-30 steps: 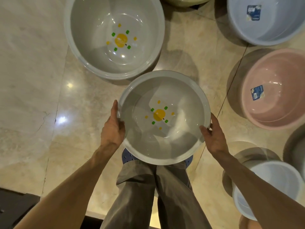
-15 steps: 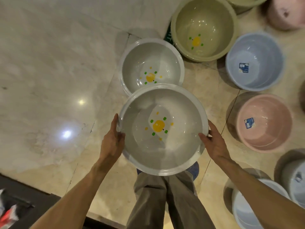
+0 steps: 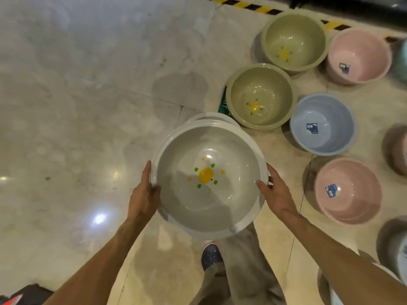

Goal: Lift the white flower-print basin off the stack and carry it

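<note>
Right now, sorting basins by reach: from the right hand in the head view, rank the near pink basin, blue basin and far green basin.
From the right hand:
1. Near pink basin, right beside it.
2. Blue basin, farther up.
3. Far green basin, top, by the striped tape.

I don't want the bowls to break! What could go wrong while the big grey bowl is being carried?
The round grey plastic basin is gripped only at its rim by the left hand and right hand, so it might slip. It hides most of the matching grey basin beneath, so they could bump. The olive-green plastic basin stands close by and might be knocked.
</note>
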`<action>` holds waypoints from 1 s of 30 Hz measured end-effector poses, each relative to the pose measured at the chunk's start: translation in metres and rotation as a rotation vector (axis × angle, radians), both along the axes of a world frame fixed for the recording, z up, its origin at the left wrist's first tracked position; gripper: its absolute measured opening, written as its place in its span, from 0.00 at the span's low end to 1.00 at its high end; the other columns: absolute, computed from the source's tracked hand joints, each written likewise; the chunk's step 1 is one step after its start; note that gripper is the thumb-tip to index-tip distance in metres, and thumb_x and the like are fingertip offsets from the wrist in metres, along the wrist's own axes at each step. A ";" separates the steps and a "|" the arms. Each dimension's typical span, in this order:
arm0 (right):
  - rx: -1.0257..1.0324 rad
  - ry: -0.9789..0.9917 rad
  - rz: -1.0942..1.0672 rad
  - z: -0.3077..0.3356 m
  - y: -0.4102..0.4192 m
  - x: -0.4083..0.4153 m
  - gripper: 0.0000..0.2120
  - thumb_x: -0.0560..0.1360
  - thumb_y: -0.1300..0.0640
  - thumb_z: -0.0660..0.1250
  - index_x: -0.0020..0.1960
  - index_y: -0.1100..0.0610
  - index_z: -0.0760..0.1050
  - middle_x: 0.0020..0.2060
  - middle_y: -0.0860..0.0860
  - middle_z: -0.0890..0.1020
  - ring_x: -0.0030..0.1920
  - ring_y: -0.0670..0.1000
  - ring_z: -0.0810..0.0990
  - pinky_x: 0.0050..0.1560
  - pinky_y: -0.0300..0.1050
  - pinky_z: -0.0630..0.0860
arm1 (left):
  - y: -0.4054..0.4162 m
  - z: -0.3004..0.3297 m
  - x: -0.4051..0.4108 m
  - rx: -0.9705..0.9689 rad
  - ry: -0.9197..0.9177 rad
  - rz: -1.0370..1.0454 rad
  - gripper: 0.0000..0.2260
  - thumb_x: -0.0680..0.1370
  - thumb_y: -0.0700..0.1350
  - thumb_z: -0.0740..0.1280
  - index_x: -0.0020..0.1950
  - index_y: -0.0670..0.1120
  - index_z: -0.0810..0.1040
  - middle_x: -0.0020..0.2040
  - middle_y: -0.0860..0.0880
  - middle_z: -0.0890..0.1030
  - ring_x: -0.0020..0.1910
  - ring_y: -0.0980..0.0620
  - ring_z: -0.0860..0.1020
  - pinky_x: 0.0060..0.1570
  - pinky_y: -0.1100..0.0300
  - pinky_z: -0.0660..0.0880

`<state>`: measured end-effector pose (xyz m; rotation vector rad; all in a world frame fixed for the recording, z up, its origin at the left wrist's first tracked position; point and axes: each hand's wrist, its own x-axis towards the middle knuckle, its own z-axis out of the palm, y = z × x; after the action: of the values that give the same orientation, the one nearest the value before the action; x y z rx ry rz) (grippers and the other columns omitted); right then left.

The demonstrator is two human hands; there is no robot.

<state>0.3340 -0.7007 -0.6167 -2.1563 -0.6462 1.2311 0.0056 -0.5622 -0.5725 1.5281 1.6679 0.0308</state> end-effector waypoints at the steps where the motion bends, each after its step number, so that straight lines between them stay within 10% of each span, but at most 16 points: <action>1: -0.008 0.000 -0.012 0.000 0.008 0.001 0.29 0.82 0.53 0.68 0.80 0.42 0.64 0.60 0.48 0.83 0.56 0.51 0.84 0.58 0.49 0.79 | 0.012 -0.001 0.005 -0.015 0.016 -0.010 0.32 0.84 0.41 0.61 0.84 0.56 0.50 0.55 0.43 0.83 0.49 0.40 0.81 0.54 0.44 0.78; 15: -0.151 0.036 -0.128 -0.049 0.064 0.029 0.31 0.80 0.38 0.66 0.80 0.42 0.63 0.57 0.48 0.85 0.53 0.52 0.85 0.58 0.58 0.82 | 0.142 -0.063 0.060 -0.099 0.065 -0.298 0.31 0.84 0.44 0.63 0.83 0.49 0.51 0.46 0.45 0.81 0.38 0.44 0.78 0.50 0.43 0.79; 30: -0.272 0.043 -0.393 -0.188 0.106 0.011 0.28 0.82 0.55 0.67 0.80 0.44 0.63 0.55 0.52 0.84 0.55 0.58 0.83 0.62 0.59 0.80 | 0.219 -0.222 0.100 -0.148 0.132 -0.446 0.32 0.85 0.52 0.60 0.83 0.57 0.45 0.59 0.48 0.81 0.47 0.45 0.81 0.55 0.41 0.80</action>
<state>0.3453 -0.5950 -0.8046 -2.3222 -0.0263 1.1941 0.1059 -0.3435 -0.7947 1.7824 1.3579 -0.4292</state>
